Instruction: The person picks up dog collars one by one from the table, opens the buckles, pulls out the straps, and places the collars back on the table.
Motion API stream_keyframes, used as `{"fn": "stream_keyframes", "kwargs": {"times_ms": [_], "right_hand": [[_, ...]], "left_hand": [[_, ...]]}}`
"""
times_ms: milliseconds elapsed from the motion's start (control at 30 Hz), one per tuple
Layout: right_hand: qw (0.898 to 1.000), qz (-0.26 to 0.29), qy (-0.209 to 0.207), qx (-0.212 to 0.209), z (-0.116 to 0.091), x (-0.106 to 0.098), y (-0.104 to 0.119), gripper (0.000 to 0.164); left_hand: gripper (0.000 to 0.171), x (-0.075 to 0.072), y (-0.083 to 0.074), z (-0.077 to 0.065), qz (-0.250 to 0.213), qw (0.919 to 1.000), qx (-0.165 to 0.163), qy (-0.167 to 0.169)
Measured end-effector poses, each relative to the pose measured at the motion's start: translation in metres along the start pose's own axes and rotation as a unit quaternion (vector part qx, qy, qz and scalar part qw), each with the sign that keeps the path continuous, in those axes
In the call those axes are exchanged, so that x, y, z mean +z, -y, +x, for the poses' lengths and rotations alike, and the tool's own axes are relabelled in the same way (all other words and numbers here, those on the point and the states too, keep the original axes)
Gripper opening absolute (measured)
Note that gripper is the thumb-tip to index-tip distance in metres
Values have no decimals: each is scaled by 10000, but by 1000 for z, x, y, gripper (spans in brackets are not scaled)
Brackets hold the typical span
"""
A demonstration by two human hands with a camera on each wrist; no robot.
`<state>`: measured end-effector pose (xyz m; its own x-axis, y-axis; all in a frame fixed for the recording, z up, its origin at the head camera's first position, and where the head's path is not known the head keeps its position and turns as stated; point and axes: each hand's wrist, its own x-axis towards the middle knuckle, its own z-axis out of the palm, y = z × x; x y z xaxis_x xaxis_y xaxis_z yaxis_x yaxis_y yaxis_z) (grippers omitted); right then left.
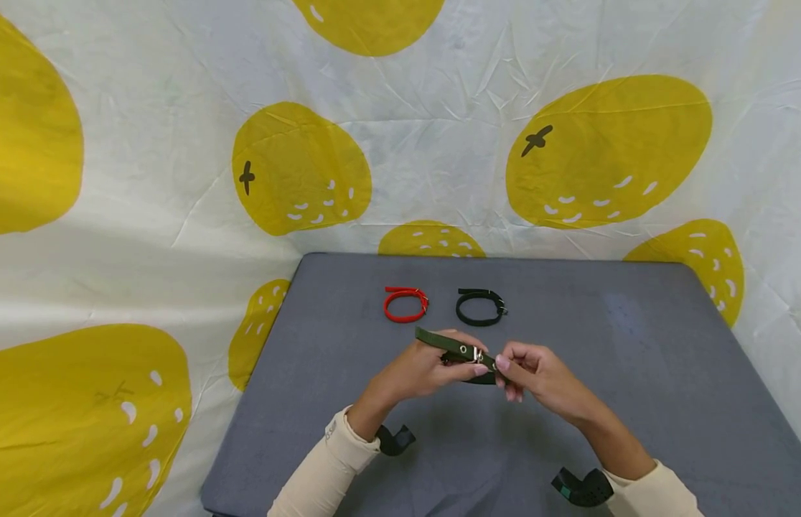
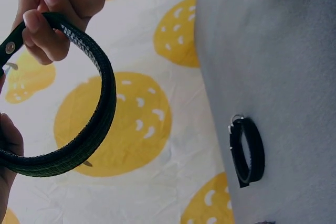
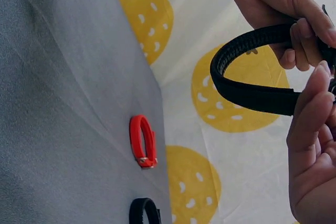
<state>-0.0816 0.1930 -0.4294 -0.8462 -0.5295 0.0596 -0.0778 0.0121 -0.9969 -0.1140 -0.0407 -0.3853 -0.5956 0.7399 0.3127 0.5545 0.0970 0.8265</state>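
A dark green collar (image 1: 434, 339) with metal eyelets and a silver buckle (image 1: 477, 355) is held up in front of the body, above the table. My left hand (image 1: 416, 372) grips it beside the buckle, thumb along the near side. Thumb and fingers of my right hand (image 1: 536, 375) pinch the strap just right of the buckle. In the left wrist view the collar (image 2: 108, 95) forms a wide loop, its inner face braided. The right wrist view shows the loop (image 3: 257, 93) between both hands, with the buckle mostly hidden by fingers.
Farther back on the grey table (image 1: 349, 431) lie a red collar (image 1: 405, 319) on the left and a black collar (image 1: 478, 323) on the right, both buckled into rings. Behind the table hangs a white cloth (image 1: 433, 158) printed with yellow fruit.
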Motion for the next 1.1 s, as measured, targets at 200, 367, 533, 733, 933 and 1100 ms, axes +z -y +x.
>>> {"fn": "stream_keyframes", "kwargs": {"times_ms": [200, 367, 533, 733, 933, 1100], "right_hand": [[9996, 94, 242, -57, 0, -2, -5, 20], [9993, 91, 359, -94, 0, -4, -7, 19], [9990, -78, 427, -76, 0, -4, -7, 20], [9988, -241, 418, -88, 3, -1, -1, 21], [9992, -292, 232, -172, 3, 2, 0, 18], [9984, -321, 319, -332, 1, 1, 1, 18]], "left_hand": [[22, -6, -4, -2, 30, 9998, 185, -29], [21, -8, 2, -4, 97, 9995, 287, -33], [23, -5, 15, -5, 448, 9985, 173, 244], [26, -2, 22, -5, 581, 9975, 220, 352], [25, 1, 22, -6, 643, 9975, 154, 260], [24, 3, 23, -6, 470, 9984, 242, 185]]}}
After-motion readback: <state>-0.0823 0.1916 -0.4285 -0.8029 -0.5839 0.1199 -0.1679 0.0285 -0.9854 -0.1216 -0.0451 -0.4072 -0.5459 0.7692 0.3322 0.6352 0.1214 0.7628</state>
